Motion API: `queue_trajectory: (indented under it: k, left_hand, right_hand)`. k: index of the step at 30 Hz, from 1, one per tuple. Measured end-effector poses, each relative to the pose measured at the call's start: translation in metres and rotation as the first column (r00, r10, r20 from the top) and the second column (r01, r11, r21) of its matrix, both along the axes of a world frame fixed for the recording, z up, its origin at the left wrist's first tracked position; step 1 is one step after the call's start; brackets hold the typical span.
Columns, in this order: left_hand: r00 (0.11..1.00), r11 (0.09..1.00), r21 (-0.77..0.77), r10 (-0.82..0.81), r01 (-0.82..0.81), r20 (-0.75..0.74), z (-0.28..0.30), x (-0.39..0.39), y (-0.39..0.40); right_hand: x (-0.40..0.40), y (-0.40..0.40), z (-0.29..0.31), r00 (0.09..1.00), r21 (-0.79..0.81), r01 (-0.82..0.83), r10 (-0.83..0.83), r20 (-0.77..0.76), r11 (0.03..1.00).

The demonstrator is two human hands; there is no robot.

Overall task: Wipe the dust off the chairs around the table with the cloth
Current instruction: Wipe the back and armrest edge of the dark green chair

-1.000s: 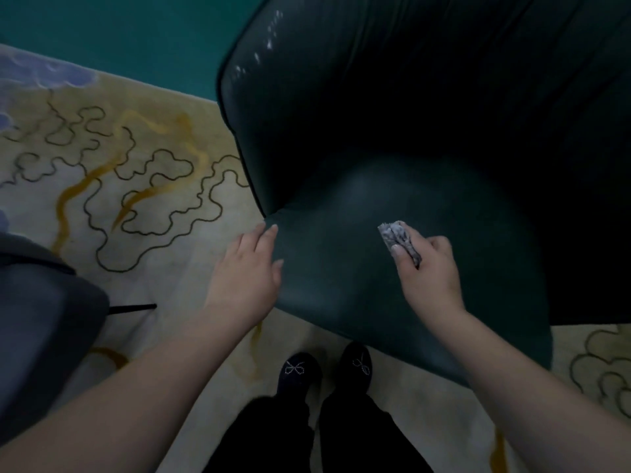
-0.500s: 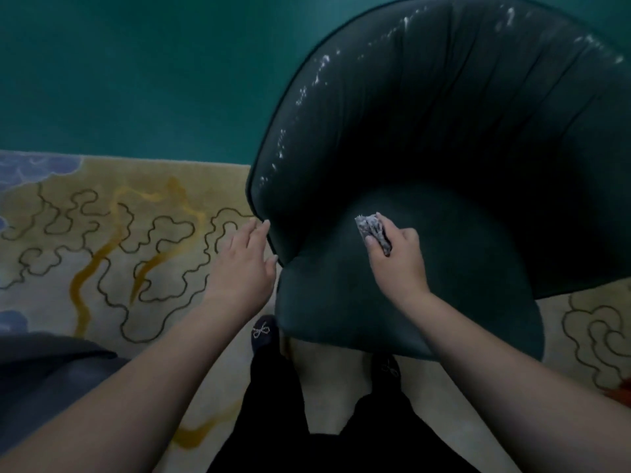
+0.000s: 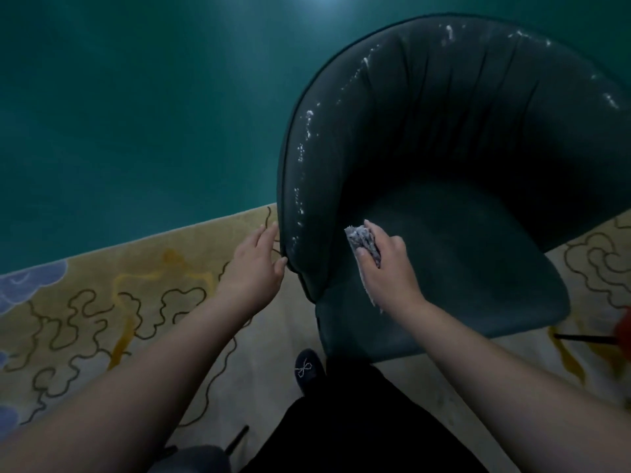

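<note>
A dark green tub chair with a curved, pleated back stands in front of me on the rug. White dust specks run along its rim and left arm. My right hand grips a bunched grey cloth and holds it against the inner side of the left arm, just above the seat. My left hand has straight fingers and touches the outer front edge of that same arm.
A beige rug with dark squiggle and yellow patterns covers the floor; beyond it is teal floor. My dark shoe and trouser leg are at the chair's front. A grey chair's edge and a black leg show at the bottom.
My view has tilted up and shows the chair's whole back. My right hand moved the cloth from the seat's front to the inner left arm. My left hand shifted from the seat edge to the arm's outer edge.
</note>
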State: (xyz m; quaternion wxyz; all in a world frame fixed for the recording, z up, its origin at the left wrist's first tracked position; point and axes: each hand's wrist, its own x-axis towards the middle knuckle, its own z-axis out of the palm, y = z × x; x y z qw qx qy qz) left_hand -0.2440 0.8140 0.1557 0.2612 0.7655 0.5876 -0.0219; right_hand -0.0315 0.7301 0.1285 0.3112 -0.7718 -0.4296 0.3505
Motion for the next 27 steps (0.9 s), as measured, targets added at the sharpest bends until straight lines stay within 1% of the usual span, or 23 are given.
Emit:
queue_trajectory:
  k: [4, 8, 12, 14, 16, 20, 22, 24, 27]
  left_hand:
    - [1.000, 1.000, -0.026, -0.011, 0.011, 0.003, -0.002, -0.002, 0.020]
    - [1.000, 0.998, -0.056, -0.015, 0.016, 0.016, -0.006, -0.002, 0.044]
    - [0.996, 0.993, -0.098, -0.059, 0.066, 0.065, -0.007, 0.002, 0.079]
    - [0.991, 0.989, -0.085, -0.118, 0.124, 0.071, -0.008, 0.005, 0.102]
    - [0.980, 0.976, -0.098, -0.189, 0.194, 0.059, -0.009, 0.008, 0.127]
    - [0.941, 0.929, -0.152, -0.336, 0.337, 0.030, -0.014, 0.008, 0.164]
    - [0.909, 0.893, -0.174, -0.415, 0.415, 0.035, -0.018, 0.009, 0.171]
    - [0.874, 0.859, -0.164, -0.484, 0.485, 0.049, -0.022, 0.009, 0.172]
    - [0.862, 0.849, -0.153, -0.497, 0.507, 0.100, -0.025, 0.009, 0.173]
  right_hand:
    - [-0.007, 0.017, -0.002, 0.999, 0.006, -0.032, 0.032, -0.039, 0.999]
    - [-0.011, 0.033, -0.004, 0.999, 0.001, -0.022, 0.022, -0.046, 1.000]
    - [-0.018, 0.043, -0.005, 0.993, -0.035, 0.065, -0.068, -0.092, 0.997]
    - [-0.027, 0.051, -0.007, 0.988, -0.050, 0.108, -0.113, -0.105, 0.993]
    - [-0.039, 0.060, -0.011, 0.974, -0.044, 0.199, -0.203, -0.105, 0.979]
    - [-0.069, 0.076, -0.020, 0.895, -0.035, 0.427, -0.428, -0.124, 0.904]
    - [-0.084, 0.078, -0.023, 0.845, -0.033, 0.520, -0.520, -0.125, 0.853]
    - [-0.096, 0.077, -0.024, 0.784, -0.020, 0.611, -0.609, -0.120, 0.791]
    - [-0.108, 0.072, -0.024, 0.713, -0.026, 0.694, -0.693, -0.108, 0.719]
